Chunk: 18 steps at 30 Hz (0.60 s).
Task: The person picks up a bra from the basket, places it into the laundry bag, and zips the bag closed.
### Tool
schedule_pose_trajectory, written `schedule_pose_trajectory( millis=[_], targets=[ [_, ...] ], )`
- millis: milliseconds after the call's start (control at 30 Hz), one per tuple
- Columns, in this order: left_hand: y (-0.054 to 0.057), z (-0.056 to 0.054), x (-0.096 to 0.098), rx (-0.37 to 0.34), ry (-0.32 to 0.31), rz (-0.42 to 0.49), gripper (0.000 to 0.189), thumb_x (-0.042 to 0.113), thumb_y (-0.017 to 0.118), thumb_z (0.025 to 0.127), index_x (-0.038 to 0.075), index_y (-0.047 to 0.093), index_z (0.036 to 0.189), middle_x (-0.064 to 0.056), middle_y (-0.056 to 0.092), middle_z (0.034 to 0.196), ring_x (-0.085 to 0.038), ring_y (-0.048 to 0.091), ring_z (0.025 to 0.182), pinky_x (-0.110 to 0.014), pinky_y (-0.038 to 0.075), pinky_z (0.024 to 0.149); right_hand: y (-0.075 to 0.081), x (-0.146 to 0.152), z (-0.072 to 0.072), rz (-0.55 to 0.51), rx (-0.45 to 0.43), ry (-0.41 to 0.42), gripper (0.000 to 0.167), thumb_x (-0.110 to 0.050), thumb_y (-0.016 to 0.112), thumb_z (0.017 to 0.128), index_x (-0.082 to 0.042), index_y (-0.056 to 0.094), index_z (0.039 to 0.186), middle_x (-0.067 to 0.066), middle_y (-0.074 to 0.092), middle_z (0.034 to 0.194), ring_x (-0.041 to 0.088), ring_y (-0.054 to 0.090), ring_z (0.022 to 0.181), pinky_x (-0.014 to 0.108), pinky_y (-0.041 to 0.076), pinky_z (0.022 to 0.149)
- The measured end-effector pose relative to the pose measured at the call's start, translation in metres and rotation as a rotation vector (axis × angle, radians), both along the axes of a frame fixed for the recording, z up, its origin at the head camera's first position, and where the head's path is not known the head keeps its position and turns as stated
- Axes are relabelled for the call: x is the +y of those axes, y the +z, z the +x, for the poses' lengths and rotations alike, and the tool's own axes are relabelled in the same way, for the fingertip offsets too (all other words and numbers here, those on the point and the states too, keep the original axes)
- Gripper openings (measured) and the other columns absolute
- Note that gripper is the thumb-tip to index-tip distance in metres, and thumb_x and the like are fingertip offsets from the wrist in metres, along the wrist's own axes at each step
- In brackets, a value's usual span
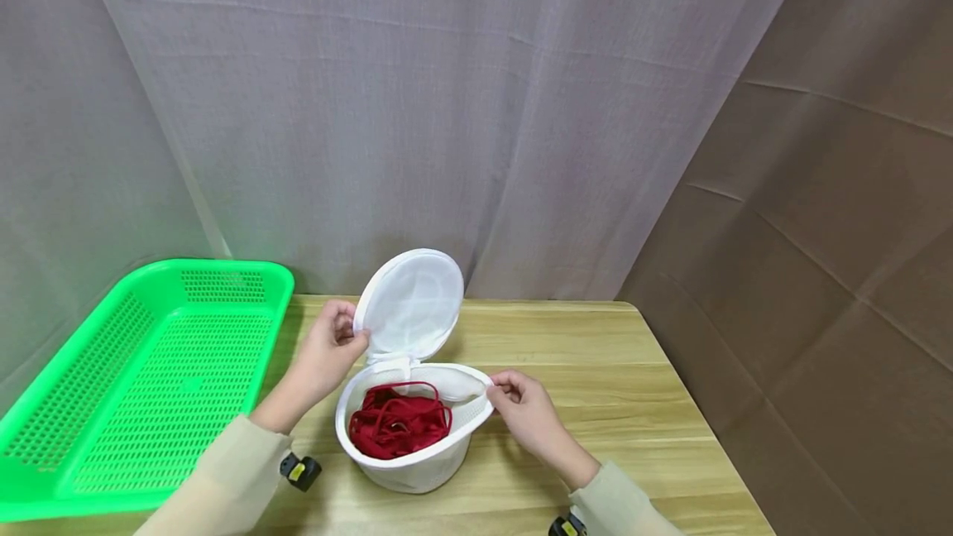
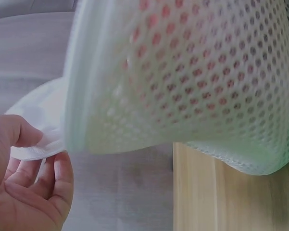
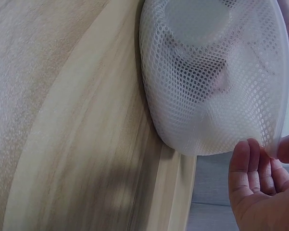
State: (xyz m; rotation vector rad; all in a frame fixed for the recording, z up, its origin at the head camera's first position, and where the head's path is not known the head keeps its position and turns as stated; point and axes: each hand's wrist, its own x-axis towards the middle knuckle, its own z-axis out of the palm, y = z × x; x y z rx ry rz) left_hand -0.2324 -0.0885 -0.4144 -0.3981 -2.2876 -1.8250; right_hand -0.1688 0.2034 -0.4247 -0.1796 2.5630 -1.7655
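Observation:
A white mesh laundry bag (image 1: 417,478) stands on the table, its round lid (image 1: 415,304) raised at the back. Inside lies a bundle of dark red fabric (image 1: 402,424) with thin straps. My left hand (image 1: 328,347) pinches the lid's left edge between thumb and fingers; in the left wrist view the thumb lies on the lid (image 2: 50,137). My right hand (image 1: 524,412) pinches the right side of the bag's rim and draws it to a point. In the right wrist view the mesh wall (image 3: 207,96) hangs beside those fingers (image 3: 252,166).
A green plastic basket (image 1: 174,379) with perforated sides sits at the left of the wooden table (image 1: 581,346). Grey cloth (image 1: 417,122) hangs behind the table, and a brown covering (image 1: 834,271) rises along the right side.

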Motion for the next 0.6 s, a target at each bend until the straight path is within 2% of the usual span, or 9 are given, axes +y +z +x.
schedule_pose_trajectory(
  millis=[167,333,600],
  targets=[
    [-0.003,0.002,-0.007,0.049,-0.013,-0.037,0.034,-0.011,0.058,0.086,-0.007,0.053,0.120,-0.017,0.067,0.093,-0.017,0.060,0.081,-0.021,0.050,0.072,-0.011,0.004,-0.006,0.000,-0.003,-0.004,0.016,0.002,0.056,0.093,0.011,0.062,0.105,0.018,0.063,0.090,0.023,0.062,0.077,0.029,0.056,0.068],
    [-0.004,0.005,-0.013,0.051,0.004,-0.075,0.023,-0.008,0.060,0.087,-0.005,0.060,0.110,-0.015,0.068,0.092,-0.020,0.061,0.083,-0.023,0.051,0.074,-0.031,0.010,-0.015,-0.004,-0.005,-0.014,0.015,-0.003,0.059,0.094,0.006,0.064,0.105,0.013,0.064,0.090,0.020,0.062,0.076,0.034,0.056,0.070],
    [-0.006,0.007,-0.020,0.022,0.009,-0.133,0.015,-0.004,0.063,0.088,-0.003,0.061,0.103,-0.013,0.067,0.092,-0.021,0.062,0.086,-0.027,0.053,0.077,-0.035,0.012,-0.016,-0.027,0.002,-0.019,0.017,-0.009,0.062,0.094,0.003,0.065,0.105,0.012,0.064,0.091,0.019,0.062,0.076,0.037,0.056,0.072]
  ],
)
